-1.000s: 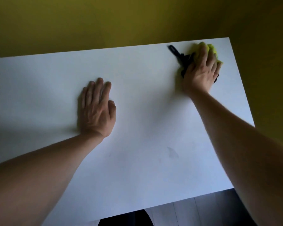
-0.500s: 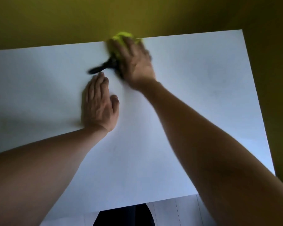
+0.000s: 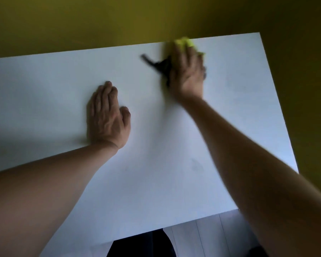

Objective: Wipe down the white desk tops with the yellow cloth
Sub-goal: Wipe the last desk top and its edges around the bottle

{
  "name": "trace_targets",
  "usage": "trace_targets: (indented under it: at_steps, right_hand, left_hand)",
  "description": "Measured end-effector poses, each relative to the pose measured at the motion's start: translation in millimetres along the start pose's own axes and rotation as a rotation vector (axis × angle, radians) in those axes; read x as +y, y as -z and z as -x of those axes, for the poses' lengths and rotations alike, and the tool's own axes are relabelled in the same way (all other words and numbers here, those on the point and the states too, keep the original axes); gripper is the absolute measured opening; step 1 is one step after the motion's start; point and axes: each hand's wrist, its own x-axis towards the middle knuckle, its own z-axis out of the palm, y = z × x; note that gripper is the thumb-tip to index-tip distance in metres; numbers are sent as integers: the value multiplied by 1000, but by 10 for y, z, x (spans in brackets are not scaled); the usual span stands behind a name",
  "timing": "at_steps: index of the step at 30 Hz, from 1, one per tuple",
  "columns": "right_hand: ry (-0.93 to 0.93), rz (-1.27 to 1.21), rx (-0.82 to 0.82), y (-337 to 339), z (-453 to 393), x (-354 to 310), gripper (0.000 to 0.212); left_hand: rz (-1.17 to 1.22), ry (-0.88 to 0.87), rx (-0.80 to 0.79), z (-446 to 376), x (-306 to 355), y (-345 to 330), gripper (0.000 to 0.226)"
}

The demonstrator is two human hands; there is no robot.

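White desk top, olive wall behind. Right hand: fingers straight, pressing yellow cloth at far edge. Left hand: flat, bracing, nearer. Progress: mid-wipe; faint smudge nearer than the right hand likely remains.

Both forearms are bare to the frame edge, with no sleeves, watch, rings or gloves visible on the left hand or the right hand, and dark clothing shows at the bottom edge.
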Motion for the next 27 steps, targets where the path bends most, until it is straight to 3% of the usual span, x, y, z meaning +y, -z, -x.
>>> trace_targets:
  at_steps: [5,9,13,17,22,24,27]
  right_hand:
    - [183,-69,-49,-247,616,-715,65]
    - [265,-60,-85,-135,590,-507,60]
    - [31,2,-23,131,412,166,64]
    - [-221,61,2,505,287,918,64]
    - [-408,71,100,464,71,841,65]
    - [-274,24,95,333,-101,650,65]
    - [117,-61,-47,221,-325,503,60]
  left_hand:
    - [23,11,-7,31,3,11,66]
    - [29,-1,-6,24,1,14,64]
    - [-15,-40,-21,32,0,72,56]
    - [-59,-221,-86,-6,129,102,59]
    - [119,-286,-94,-113,931,3,55]
    - [89,-314,-122,-27,1263,-140,57]
    - [-23,-239,-131,123,1440,-259,62]
